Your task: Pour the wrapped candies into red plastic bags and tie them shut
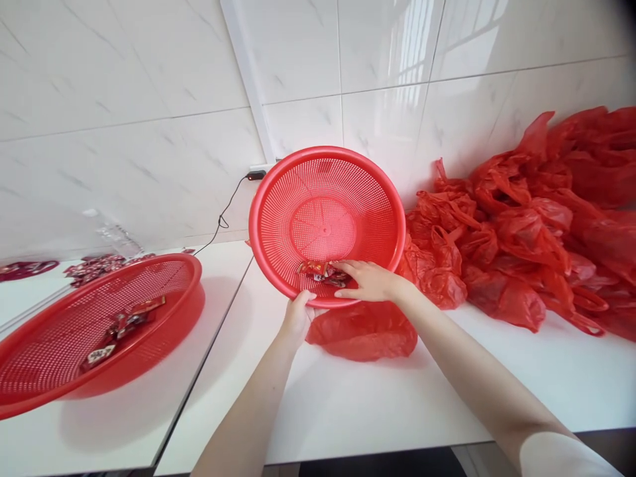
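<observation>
White glossy wall tiles are backing a white tabletop (348, 397), which is meeting a second white table at the left. A round red perforated plastic basket (325, 222) is standing tilted up on its near rim at the middle of the tabletop, its open side facing the camera. The person's left hand (297, 318) is gripping that near rim from below, fingers curled around the edge. The right hand (365, 279) is reaching into the basket's low side, fingers fairly flat and close together, resting on a small cluster of red wrapped candies (320, 271); whether it is pinching any of them cannot be told. A crumpled red plastic bag (362, 334) is lying just beneath the basket, touching its rim. A large heap of red plastic bags (536, 225) is piling up at the right against the wall. On the left table, a second red mesh basket (94, 331) is holding a few wrapped candies (122, 328). A black cable (223, 215) is hanging from a wall plug.
</observation>
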A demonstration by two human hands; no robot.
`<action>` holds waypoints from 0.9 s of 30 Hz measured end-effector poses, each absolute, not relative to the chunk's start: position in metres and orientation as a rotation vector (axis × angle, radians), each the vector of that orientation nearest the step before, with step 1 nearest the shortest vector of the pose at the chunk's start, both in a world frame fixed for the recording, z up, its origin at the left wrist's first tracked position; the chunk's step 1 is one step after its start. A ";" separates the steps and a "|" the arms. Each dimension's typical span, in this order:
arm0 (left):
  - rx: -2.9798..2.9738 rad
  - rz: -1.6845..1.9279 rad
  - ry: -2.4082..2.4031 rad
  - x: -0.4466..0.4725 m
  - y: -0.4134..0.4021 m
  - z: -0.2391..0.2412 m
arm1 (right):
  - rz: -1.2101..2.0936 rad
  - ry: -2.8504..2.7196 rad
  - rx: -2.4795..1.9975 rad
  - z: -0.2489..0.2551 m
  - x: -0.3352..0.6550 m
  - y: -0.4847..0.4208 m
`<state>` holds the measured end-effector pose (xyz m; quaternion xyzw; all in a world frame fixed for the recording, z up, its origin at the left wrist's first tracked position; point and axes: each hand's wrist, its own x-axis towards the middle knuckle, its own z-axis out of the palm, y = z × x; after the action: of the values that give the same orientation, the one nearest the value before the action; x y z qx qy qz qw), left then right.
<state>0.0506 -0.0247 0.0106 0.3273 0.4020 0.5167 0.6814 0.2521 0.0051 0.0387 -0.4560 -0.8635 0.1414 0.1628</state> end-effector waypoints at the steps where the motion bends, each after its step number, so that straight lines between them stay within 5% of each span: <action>1: 0.727 1.163 0.903 0.050 -0.024 0.010 | 0.402 -2.475 -1.290 0.041 0.253 0.004; 14: 0.705 1.344 0.932 0.044 -0.019 0.017 | 0.413 -2.503 -0.793 0.044 0.262 0.011; 27: 0.674 1.231 0.912 0.045 -0.019 0.016 | 0.609 -2.421 -0.858 0.072 0.274 -0.004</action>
<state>0.0449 -0.0190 0.0157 0.2991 0.4045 0.5462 0.6698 0.2745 -0.0043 0.0721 -0.3148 -0.8884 0.2233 0.2486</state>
